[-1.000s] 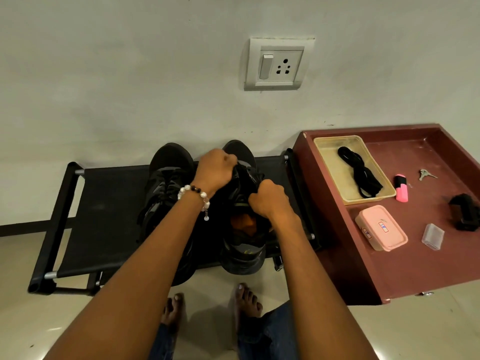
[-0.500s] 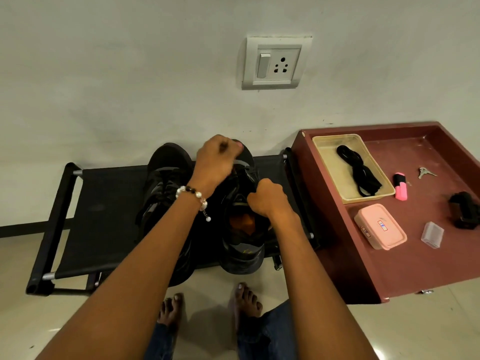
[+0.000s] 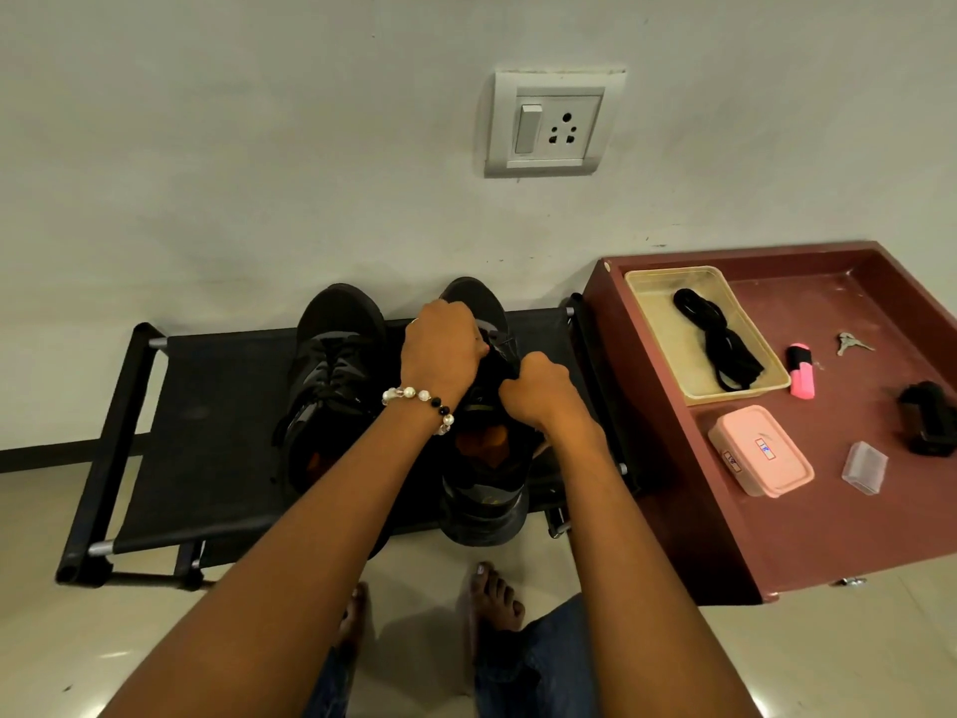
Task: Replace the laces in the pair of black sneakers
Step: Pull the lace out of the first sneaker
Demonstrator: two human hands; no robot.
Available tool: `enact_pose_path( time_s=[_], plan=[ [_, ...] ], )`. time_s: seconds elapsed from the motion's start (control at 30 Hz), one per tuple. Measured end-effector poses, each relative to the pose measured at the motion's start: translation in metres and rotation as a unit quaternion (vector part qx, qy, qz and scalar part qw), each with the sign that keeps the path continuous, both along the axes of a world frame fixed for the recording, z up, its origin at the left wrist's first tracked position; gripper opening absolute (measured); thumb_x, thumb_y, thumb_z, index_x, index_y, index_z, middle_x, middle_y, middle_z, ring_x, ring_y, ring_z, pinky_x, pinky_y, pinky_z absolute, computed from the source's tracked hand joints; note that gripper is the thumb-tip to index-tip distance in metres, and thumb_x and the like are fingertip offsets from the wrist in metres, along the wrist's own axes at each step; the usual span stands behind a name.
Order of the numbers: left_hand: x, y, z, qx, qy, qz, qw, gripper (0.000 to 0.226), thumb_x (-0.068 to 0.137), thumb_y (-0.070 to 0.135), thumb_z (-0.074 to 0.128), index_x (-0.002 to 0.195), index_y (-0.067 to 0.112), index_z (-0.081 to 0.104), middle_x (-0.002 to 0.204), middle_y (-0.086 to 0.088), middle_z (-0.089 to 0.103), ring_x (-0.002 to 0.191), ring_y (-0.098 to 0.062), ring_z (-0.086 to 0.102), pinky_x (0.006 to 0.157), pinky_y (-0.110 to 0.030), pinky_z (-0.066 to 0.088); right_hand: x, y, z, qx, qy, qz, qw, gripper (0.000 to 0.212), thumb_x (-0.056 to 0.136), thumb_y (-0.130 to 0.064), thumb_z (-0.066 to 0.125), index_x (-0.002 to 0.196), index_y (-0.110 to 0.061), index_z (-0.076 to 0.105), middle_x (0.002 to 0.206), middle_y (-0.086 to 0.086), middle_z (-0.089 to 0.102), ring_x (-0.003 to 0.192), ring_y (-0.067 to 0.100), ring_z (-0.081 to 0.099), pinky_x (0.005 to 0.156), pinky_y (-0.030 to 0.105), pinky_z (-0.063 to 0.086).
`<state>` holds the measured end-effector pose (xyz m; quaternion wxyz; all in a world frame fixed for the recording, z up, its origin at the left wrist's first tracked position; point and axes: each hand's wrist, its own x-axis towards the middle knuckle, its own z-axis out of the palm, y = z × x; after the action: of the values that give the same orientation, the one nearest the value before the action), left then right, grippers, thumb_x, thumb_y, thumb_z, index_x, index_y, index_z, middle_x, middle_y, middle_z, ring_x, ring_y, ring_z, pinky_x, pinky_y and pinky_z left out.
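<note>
Head view shows your 2 hands working together over the right sneaker (image 3: 484, 489), which sits beside the left sneaker (image 3: 331, 375) on the black rack (image 3: 207, 406). Your left hand (image 3: 445, 349) is pinched closed near the toe end of the lacing, and your right hand (image 3: 536, 391) is fisted just beside it, gripping the upper; what each pinches is too dark to tell. Spare black laces (image 3: 720, 344) lie in the beige tray (image 3: 668, 349) on the maroon table (image 3: 828, 520).
</note>
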<state>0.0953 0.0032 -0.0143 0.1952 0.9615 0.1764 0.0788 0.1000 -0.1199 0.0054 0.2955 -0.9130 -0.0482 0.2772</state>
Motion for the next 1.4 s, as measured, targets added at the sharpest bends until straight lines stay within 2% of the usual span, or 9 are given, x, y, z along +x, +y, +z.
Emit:
enact_pose_path(
  time_s=[0.3, 0.4, 0.53, 0.67, 0.77, 0.83, 0.9, 1.07, 1.4],
  plan=[
    [-0.002, -0.001, 0.003, 0.024, 0.032, 0.010, 0.999, 0.030, 0.089, 0.020, 0.052, 0.062, 0.010, 0.046, 0.065, -0.002, 0.041, 0.058, -0.017, 0.040, 0.047, -0.026, 0.021, 0.001, -0.001, 0.001, 0.001, -0.002, 0.008, 1.000, 0.011, 0.092, -0.017, 0.051, 0.097, -0.010, 0.045, 0.099, 0.009, 0.050, 0.099, 0.034, 0.058, 0.079, 0.039, 0.049],
    [-0.001, 0.005, 0.002, -0.139, 0.021, 0.072, 0.987, 0.034, 0.088, 0.022, 0.053, 0.059, 0.006, 0.048, 0.058, -0.003, 0.052, 0.052, -0.018, 0.050, 0.048, -0.027, 0.036, 0.002, -0.002, 0.000, 0.001, 0.001, 0.016, 1.000, 0.008, 0.093, -0.016, 0.051, 0.092, -0.010, 0.046, 0.091, 0.006, 0.048, 0.094, 0.032, 0.057, 0.074, 0.038, 0.048],
    [-0.001, 0.031, 0.006, -0.458, -0.026, 0.212, 0.863, 0.025, 0.091, 0.018, 0.056, 0.077, -0.003, 0.057, 0.077, -0.016, 0.066, 0.056, -0.029, 0.068, 0.065, -0.043, 0.061, 0.004, -0.005, -0.001, -0.006, 0.004, 0.026, 1.000, 0.018, 0.093, -0.016, 0.051, 0.077, -0.014, 0.043, 0.085, 0.005, 0.048, 0.081, 0.026, 0.054, 0.066, 0.034, 0.044],
    [-0.010, 0.052, 0.010, -0.168, 0.012, 0.174, 0.970, 0.035, 0.085, 0.020, 0.060, 0.059, 0.003, 0.045, 0.063, -0.013, 0.055, 0.055, -0.026, 0.052, 0.050, -0.033, 0.044, 0.008, -0.005, -0.004, -0.007, 0.005, 0.046, 0.999, 0.015, 0.092, -0.021, 0.058, 0.099, -0.008, 0.054, 0.101, 0.012, 0.058, 0.089, 0.029, 0.060, 0.072, 0.035, 0.050],
    [-0.018, 0.048, 0.022, -0.008, 0.010, 0.125, 0.992, 0.017, 0.086, 0.023, 0.060, 0.086, 0.005, 0.061, 0.103, -0.017, 0.060, 0.096, -0.037, 0.057, 0.074, -0.041, 0.047, 0.013, -0.001, -0.007, 0.033, -0.048, 0.063, 0.996, 0.035, 0.089, -0.024, 0.064, 0.120, -0.010, 0.057, 0.117, 0.014, 0.059, 0.104, 0.031, 0.061, 0.089, 0.040, 0.053],
    [-0.022, 0.044, 0.032, -0.082, 0.010, 0.051, 0.995, 0.031, 0.087, 0.028, 0.064, 0.113, 0.011, 0.065, 0.117, -0.010, 0.062, 0.109, -0.029, 0.057, 0.092, -0.038, 0.046, 0.016, 0.005, -0.007, 0.060, -0.123, 0.083, 0.987, 0.046, 0.090, -0.022, 0.063, 0.135, -0.015, 0.052, 0.131, 0.015, 0.053, 0.119, 0.032, 0.054, 0.100, 0.038, 0.047],
    [-0.030, 0.035, 0.044, -0.180, 0.073, -0.040, 0.980, 0.028, 0.087, 0.030, 0.067, 0.110, 0.015, 0.069, 0.108, -0.003, 0.068, 0.102, -0.019, 0.062, 0.090, -0.032, 0.048, 0.016, 0.011, -0.008, 0.065, -0.189, 0.109, 0.974, 0.049, 0.091, -0.014, 0.058, 0.139, -0.020, 0.051, 0.133, 0.015, 0.051, 0.123, 0.033, 0.049, 0.104, 0.040, 0.043],
    [-0.045, 0.015, 0.028, -0.132, 0.262, -0.153, 0.944, 0.034, 0.084, 0.031, 0.067, 0.111, 0.011, 0.058, 0.109, -0.007, 0.062, 0.102, -0.028, 0.058, 0.088, -0.036, 0.050, 0.011, 0.021, -0.015, -0.016, -0.235, 0.154, 0.960, 0.043, 0.090, -0.005, 0.048, 0.130, -0.013, 0.059, 0.127, 0.014, 0.045, 0.113, 0.037, 0.044, 0.094, 0.051, 0.047],
    [-0.053, 0.004, 0.005, -0.203, 0.182, 0.030, 0.962, 0.019, 0.090, 0.025, 0.054, 0.080, 0.010, 0.047, 0.073, -0.003, 0.048, 0.059, -0.018, 0.047, 0.049, -0.026, 0.036, 0.006, 0.035, -0.018, -0.094, -0.279, 0.107, 0.949, 0.025, 0.092, -0.010, 0.055, 0.116, -0.012, 0.062, 0.127, 0.011, 0.046, 0.114, 0.033, 0.044, 0.088, 0.050, 0.050]
  ],
)
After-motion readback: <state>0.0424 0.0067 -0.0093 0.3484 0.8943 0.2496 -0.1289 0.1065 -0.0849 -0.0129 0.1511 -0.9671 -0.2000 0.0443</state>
